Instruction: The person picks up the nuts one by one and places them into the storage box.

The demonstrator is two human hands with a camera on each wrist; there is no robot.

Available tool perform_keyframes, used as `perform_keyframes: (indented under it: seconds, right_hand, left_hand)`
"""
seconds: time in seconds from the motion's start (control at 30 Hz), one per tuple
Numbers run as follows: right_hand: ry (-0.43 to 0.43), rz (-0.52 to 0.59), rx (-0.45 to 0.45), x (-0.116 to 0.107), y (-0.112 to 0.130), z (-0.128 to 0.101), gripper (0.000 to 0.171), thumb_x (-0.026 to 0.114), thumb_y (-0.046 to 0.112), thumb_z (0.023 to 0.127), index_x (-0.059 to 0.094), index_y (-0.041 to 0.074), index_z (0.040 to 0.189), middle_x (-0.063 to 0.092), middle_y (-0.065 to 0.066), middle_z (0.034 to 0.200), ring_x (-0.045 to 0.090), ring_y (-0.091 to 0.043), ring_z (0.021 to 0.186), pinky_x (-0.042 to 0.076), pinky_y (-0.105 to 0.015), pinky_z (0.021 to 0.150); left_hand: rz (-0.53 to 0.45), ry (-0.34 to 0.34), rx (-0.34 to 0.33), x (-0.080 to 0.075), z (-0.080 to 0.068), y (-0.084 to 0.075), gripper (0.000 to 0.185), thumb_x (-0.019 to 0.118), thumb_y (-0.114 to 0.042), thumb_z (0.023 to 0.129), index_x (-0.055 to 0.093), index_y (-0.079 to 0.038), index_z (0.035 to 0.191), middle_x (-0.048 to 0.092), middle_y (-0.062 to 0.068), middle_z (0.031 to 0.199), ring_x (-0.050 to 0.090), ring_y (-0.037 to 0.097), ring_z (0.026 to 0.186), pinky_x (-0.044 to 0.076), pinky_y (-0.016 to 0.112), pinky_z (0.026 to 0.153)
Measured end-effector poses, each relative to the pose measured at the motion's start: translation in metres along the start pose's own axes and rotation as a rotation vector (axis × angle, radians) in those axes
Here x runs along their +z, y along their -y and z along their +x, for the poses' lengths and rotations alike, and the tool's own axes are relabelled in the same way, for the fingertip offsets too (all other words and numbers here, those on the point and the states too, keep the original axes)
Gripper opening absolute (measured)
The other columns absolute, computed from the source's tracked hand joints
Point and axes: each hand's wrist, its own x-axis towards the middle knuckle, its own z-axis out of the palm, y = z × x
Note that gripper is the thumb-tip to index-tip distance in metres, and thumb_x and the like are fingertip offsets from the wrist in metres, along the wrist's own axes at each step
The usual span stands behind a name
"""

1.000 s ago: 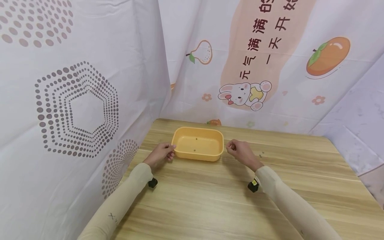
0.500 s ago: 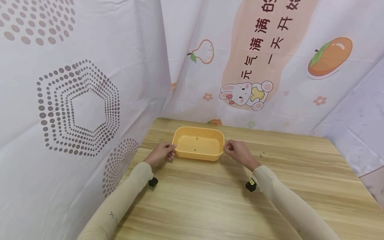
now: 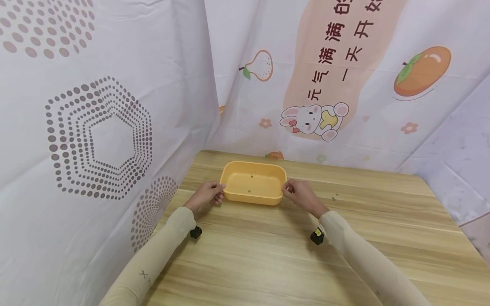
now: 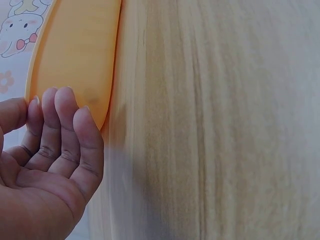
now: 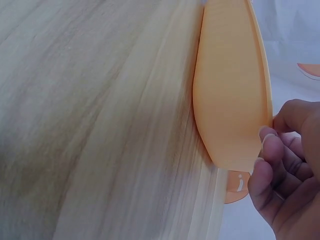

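A shallow yellow-orange plastic basin [image 3: 266,183], rectangular with rounded corners, sits upright on the wooden table. My left hand [image 3: 204,196] pinches the rim at its left end. In the left wrist view the thumb is at the top edge and the curled fingers [image 4: 66,107] lie against the outer wall. At the opposite end my right hand [image 3: 302,194] pinches the rim between thumb and fingers, as the right wrist view also shows, with the other fingers curled below. Two small dark round spots [image 3: 249,191] show on the basin floor.
Several tiny dark specks [image 3: 334,198] lie on the wooden table [image 3: 252,255] right of the right hand. A white dotted curtain [image 3: 183,85] hangs close on the left. Behind the basin hangs a printed cloth [image 3: 249,131] with a rabbit and fruit.
My right hand has moved left from just beside the basin onto its right rim and now pinches it. The left hand and the basin have stayed in place.
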Motion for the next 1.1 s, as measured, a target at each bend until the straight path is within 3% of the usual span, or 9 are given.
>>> perform_keyframes:
  seconds: [0.13, 0.43, 0.77, 1.1]
  right_hand:
    - [-0.002, -0.014, -0.005, 0.0, -0.001, 0.0, 0.009, 0.067, 0.013, 0.096, 0.073, 0.006, 0.094, 0.064, 0.004, 0.074, 0.054, -0.009, 0.063, 0.045, -0.024, 0.056]
    - [-0.004, 0.021, 0.005, -0.002, 0.001, -0.003, 0.008, 0.068, 0.013, 0.098, 0.072, 0.007, 0.096, 0.062, 0.005, 0.071, 0.052, -0.009, 0.06, 0.043, -0.024, 0.052]
    - [-0.018, 0.05, 0.002, -0.004, -0.001, -0.007, 0.006, 0.067, 0.011, 0.097, 0.071, 0.008, 0.095, 0.062, 0.004, 0.072, 0.054, -0.01, 0.063, 0.044, -0.025, 0.056]
    - [-0.003, 0.061, 0.071, -0.013, -0.014, -0.013, 0.008, 0.066, 0.015, 0.1, 0.069, 0.008, 0.1, 0.062, 0.0, 0.077, 0.054, -0.014, 0.067, 0.047, -0.028, 0.057]
  left_hand:
    - [-0.003, 0.008, -0.003, -0.001, 0.002, -0.001, 0.032, 0.052, -0.019, 0.11, 0.06, 0.011, 0.101, 0.064, 0.027, 0.097, 0.064, 0.028, 0.077, 0.06, 0.044, 0.075]
    - [-0.013, -0.014, -0.004, 0.001, -0.001, -0.001, 0.034, 0.057, -0.028, 0.108, 0.061, 0.004, 0.098, 0.064, 0.014, 0.091, 0.061, 0.019, 0.073, 0.058, 0.032, 0.068]
    - [-0.014, -0.012, -0.005, 0.001, -0.001, -0.001, 0.032, 0.056, -0.026, 0.108, 0.061, 0.002, 0.093, 0.063, 0.01, 0.087, 0.061, 0.019, 0.072, 0.058, 0.029, 0.067]
    - [-0.016, -0.006, -0.013, 0.0, -0.001, -0.001, 0.033, 0.057, -0.028, 0.108, 0.061, 0.002, 0.095, 0.063, 0.01, 0.088, 0.061, 0.019, 0.073, 0.058, 0.03, 0.068]
